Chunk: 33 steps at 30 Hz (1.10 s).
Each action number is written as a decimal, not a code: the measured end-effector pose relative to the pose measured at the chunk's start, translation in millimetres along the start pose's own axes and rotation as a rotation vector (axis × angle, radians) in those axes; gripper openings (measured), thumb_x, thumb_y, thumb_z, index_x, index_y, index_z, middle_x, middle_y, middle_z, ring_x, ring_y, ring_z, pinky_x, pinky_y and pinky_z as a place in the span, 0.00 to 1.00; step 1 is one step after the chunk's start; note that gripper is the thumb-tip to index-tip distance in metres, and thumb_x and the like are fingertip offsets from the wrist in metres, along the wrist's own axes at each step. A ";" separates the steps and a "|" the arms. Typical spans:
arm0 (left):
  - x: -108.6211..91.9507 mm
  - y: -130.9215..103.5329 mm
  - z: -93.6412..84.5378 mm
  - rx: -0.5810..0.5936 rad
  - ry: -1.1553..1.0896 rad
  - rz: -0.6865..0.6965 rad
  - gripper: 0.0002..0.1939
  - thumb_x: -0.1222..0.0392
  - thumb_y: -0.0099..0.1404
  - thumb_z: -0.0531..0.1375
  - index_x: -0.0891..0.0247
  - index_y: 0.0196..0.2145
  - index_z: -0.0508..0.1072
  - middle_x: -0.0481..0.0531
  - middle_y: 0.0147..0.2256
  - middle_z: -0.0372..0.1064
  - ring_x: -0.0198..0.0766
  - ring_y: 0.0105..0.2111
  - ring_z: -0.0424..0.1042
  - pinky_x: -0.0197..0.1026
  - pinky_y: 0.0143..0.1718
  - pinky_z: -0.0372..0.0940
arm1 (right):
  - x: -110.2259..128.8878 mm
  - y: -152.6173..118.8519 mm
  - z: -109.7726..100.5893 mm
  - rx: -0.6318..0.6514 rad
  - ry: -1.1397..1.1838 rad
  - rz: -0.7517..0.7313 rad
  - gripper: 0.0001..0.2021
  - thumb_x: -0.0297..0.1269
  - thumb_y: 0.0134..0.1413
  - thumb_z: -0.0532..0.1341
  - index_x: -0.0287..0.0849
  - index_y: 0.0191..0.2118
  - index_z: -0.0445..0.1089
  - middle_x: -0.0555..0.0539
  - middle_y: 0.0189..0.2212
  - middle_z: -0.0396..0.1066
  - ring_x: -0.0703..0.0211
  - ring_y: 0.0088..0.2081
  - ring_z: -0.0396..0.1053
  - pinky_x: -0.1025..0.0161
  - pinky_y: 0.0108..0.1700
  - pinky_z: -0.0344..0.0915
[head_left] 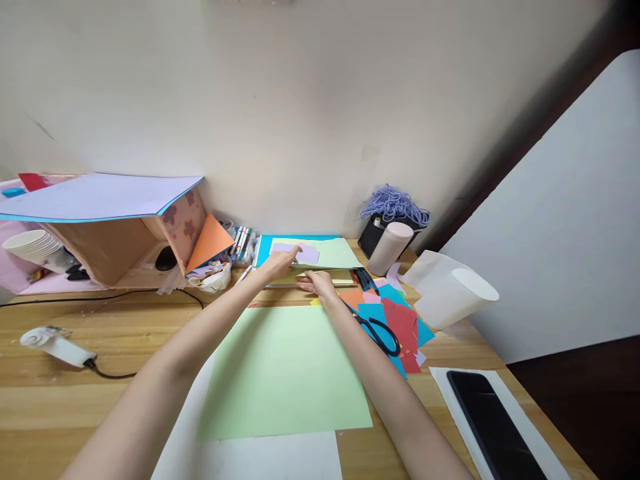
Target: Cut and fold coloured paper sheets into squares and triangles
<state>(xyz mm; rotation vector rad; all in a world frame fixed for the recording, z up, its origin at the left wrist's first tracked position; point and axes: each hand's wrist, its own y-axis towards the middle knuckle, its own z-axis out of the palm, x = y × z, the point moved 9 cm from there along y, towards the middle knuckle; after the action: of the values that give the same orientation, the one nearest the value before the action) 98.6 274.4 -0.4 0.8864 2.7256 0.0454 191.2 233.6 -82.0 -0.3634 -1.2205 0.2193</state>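
My left hand (283,263) is at the front edge of a stack of coloured paper by the wall. Its fingers lie over a lilac paper piece (311,254) and a pale green sheet (340,252), gripping the raised front edge; the thumb is partly hidden. Just below that edge, my right hand (319,285) reaches in with its fingers stretched to the left, beside the lower sheets of the stack. A blue sheet (300,237) shows at the back. Under my forearms, a large light green sheet (290,373) lies over a white sheet (250,460).
Black-handled scissors (383,337) rest among coloured scraps (400,320) on the right, near a white paper roll (450,293) and a phone (493,427). On the left are an open box (110,253), a glue gun (57,347) with its cord, and markers (243,241).
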 end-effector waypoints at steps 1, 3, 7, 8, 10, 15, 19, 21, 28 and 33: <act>1.7 0.7 1.2 0.000 0.007 -0.009 0.25 0.67 0.53 0.55 0.61 0.51 0.58 0.53 0.33 0.71 0.43 0.35 0.70 0.38 0.35 0.58 | 2.8 -1.4 1.2 0.003 0.001 -0.008 0.05 0.31 0.40 0.61 0.38 0.20 0.65 0.43 0.19 0.73 0.53 0.25 0.73 0.63 0.28 0.71; 5.6 3.6 2.2 0.004 0.021 -0.023 0.22 0.66 0.54 0.55 0.62 0.48 0.62 0.54 0.32 0.71 0.44 0.36 0.70 0.39 0.36 0.58 | 10.1 -6.9 4.6 0.013 0.003 -0.032 0.05 0.31 0.41 0.60 0.38 0.20 0.65 0.43 0.20 0.72 0.53 0.26 0.73 0.63 0.29 0.72; 11.2 10.4 -0.1 0.018 0.038 -0.025 0.09 0.64 0.52 0.56 0.62 0.33 0.71 0.56 0.30 0.72 0.47 0.37 0.69 0.39 0.37 0.59 | 24.4 -32.5 14.3 0.042 -0.009 -0.077 0.06 0.32 0.42 0.60 0.38 0.19 0.65 0.42 0.20 0.72 0.51 0.28 0.73 0.64 0.27 0.71; 11.7 11.3 -1.2 0.017 0.039 -0.024 0.07 0.64 0.51 0.56 0.63 0.31 0.71 0.57 0.31 0.72 0.47 0.37 0.69 0.39 0.37 0.59 | 26.3 -43.0 16.4 0.050 -0.011 -0.086 0.07 0.32 0.43 0.59 0.37 0.20 0.66 0.41 0.20 0.73 0.51 0.28 0.73 0.64 0.26 0.71; 11.4 11.6 -2.9 0.012 0.036 -0.021 0.07 0.64 0.51 0.56 0.63 0.30 0.72 0.58 0.32 0.72 0.48 0.38 0.69 0.40 0.37 0.59 | 26.6 -69.3 19.0 0.068 -0.010 -0.106 0.07 0.34 0.44 0.59 0.36 0.22 0.67 0.40 0.23 0.74 0.51 0.29 0.73 0.64 0.26 0.71; 4.1 2.3 -2.2 0.020 0.000 -0.017 0.08 0.65 0.52 0.56 0.64 0.32 0.72 0.57 0.33 0.72 0.47 0.37 0.69 0.40 0.37 0.60 | -6.3 -152.4 18.7 0.134 0.030 -0.067 0.11 0.41 0.44 0.60 0.36 0.30 0.69 0.39 0.31 0.74 0.53 0.31 0.73 0.66 0.24 0.69; -13.1 -24.1 -10.0 0.017 -0.068 -0.007 0.13 0.63 0.52 0.59 0.62 0.38 0.70 0.56 0.38 0.71 0.45 0.39 0.69 0.40 0.39 0.61 | -59.5 -208.3 12.0 0.149 0.020 0.126 0.15 0.46 0.43 0.61 0.36 0.31 0.69 0.38 0.32 0.74 0.53 0.32 0.73 0.68 0.23 0.68; -22.8 -49.6 -20.8 -0.021 -0.110 -0.010 0.19 0.59 0.53 0.59 0.62 0.43 0.66 0.56 0.44 0.68 0.44 0.43 0.67 0.39 0.42 0.60 | -79.7 -226.9 5.5 0.121 0.024 0.177 0.17 0.47 0.43 0.61 0.35 0.30 0.69 0.37 0.33 0.74 0.52 0.33 0.73 0.67 0.23 0.68; 18.5 -209.3 -34.2 -0.310 -0.300 -0.489 0.19 0.51 0.61 0.47 0.68 0.42 0.65 0.62 0.43 0.65 0.45 0.42 0.66 0.45 0.43 0.61 | -119.9 -271.9 -0.4 0.195 0.053 0.342 0.20 0.49 0.44 0.61 0.34 0.32 0.70 0.36 0.36 0.73 0.58 0.32 0.73 0.69 0.28 0.67; 52.1 -291.9 0.7 -0.314 -0.575 -0.789 0.24 0.48 0.53 0.54 0.72 0.40 0.64 0.65 0.42 0.64 0.48 0.42 0.66 0.49 0.45 0.59 | -104.2 -298.8 -7.1 0.546 -0.126 0.555 0.29 0.57 0.50 0.49 0.31 0.29 0.70 0.36 0.26 0.73 0.57 0.25 0.72 0.67 0.24 0.65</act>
<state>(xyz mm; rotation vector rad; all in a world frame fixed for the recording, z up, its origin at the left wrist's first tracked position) -108.8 67.6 -47.1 -0.2612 2.2359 0.0473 154.5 -79.9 -59.6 -0.2019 -1.1080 1.0428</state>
